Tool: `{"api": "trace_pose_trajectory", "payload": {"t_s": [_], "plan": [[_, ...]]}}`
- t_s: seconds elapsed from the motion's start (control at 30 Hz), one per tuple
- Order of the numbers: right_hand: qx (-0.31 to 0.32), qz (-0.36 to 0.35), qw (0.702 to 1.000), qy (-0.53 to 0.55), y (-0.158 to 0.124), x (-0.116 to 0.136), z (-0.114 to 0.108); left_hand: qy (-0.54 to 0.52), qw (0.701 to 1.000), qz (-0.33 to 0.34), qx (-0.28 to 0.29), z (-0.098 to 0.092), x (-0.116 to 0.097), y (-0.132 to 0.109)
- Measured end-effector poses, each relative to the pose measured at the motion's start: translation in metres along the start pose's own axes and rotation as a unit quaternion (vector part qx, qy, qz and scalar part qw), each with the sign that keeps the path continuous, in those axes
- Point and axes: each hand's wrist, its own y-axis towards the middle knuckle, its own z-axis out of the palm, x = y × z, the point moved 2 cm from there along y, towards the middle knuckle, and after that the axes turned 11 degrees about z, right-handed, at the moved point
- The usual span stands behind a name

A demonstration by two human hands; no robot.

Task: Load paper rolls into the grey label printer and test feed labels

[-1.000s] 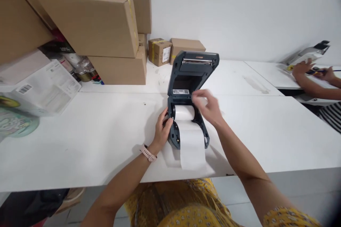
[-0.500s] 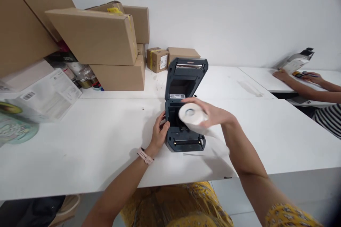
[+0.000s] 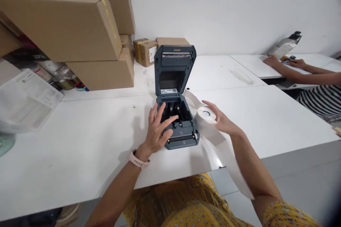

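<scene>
A dark grey label printer (image 3: 183, 127) stands on the white table with its lid (image 3: 174, 69) raised. Inside its bay, black roll holders (image 3: 173, 109) are visible. Over the bay's left side is my left hand (image 3: 159, 127), fingers spread, holding nothing; whether a fingertip touches the inside I cannot tell. To the right of the printer, my right hand (image 3: 222, 118) grips a white label roll (image 3: 206, 114) from its right side. A long loose strip (image 3: 226, 145) of the roll hangs past the table's front edge.
Cardboard boxes (image 3: 61, 28) are stacked at the left, with a small taped box (image 3: 145, 51) behind the printer. A clear-wrapped white package (image 3: 29, 99) lies at far left. At right, another person's hands (image 3: 271, 61) work at the adjoining table (image 3: 322, 63).
The label roll has moved from over the printer bay to its right side, in my right hand. My left hand has shifted from the printer's left edge to over the bay, fingers spreading.
</scene>
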Motion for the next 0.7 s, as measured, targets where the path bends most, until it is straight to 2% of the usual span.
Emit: {"api": "trace_pose_trajectory", "payload": {"t_s": [0.13, 0.2, 0.27, 0.33, 0.4, 0.43, 0.57, 0.63, 0.7], "plan": [[0.024, -0.045, 0.998, -0.033, 0.012, -0.007, 0.011, 0.029, 0.998, -0.001, 0.056, -0.002, 0.004, 0.0], [0.063, -0.043, 0.997, -0.025, 0.011, -0.005, 0.001, 0.044, 0.997, 0.005, 0.07, -0.003, 0.009, 0.0], [0.067, -0.036, 0.997, 0.021, 0.014, 0.0, -0.02, 0.063, 0.996, 0.021, 0.064, -0.004, 0.011, 0.001], [-0.006, -0.038, 0.995, 0.09, 0.027, 0.002, -0.044, 0.088, 0.995, 0.043, 0.031, -0.005, 0.012, 0.003], [-0.092, -0.026, 0.987, 0.13, 0.055, -0.001, -0.062, 0.112, 0.992, 0.054, -0.02, -0.005, 0.012, 0.006], [-0.109, -0.011, 0.986, 0.129, 0.073, -0.004, -0.066, 0.124, 0.99, 0.053, -0.046, -0.004, 0.012, 0.008], [-0.012, 0.049, 0.995, 0.091, 0.149, -0.016, -0.053, 0.15, 0.981, 0.046, -0.118, -0.002, 0.015, 0.011], [0.044, 0.05, 0.994, 0.092, 0.173, -0.018, -0.037, 0.159, 0.978, 0.048, -0.13, -0.001, 0.017, 0.012], [0.097, 0.048, 0.989, 0.098, 0.184, -0.017, -0.019, 0.168, 0.976, 0.045, -0.134, 0.0, 0.018, 0.011]]}}
